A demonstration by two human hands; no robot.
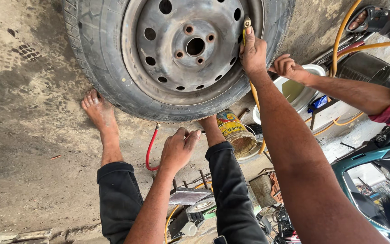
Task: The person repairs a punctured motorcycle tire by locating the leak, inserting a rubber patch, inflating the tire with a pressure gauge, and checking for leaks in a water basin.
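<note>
Below tyre | yellow-labelled can | right hand on air nozzle

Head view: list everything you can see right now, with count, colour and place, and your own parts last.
Tyre: one, black, lying on the concrete floor, top centre.
Steel wheel: one, grey, inside the tyre.
Air hose: one, yellow, from upper right toward the wheel rim.
Red hose: one, on the floor below the tyre.
Tin can: one, yellow and rusty, below the tyre.
White basin: one, right of the tyre.
Another person's hand: one, reaching in from the right, red checked sleeve.
Bare feet: left one clear, the other mostly hidden.
Left hand: loosely curled, empty, near the tyre's edge.
Right hand: gripping the hose's brass nozzle at the rim.
</note>
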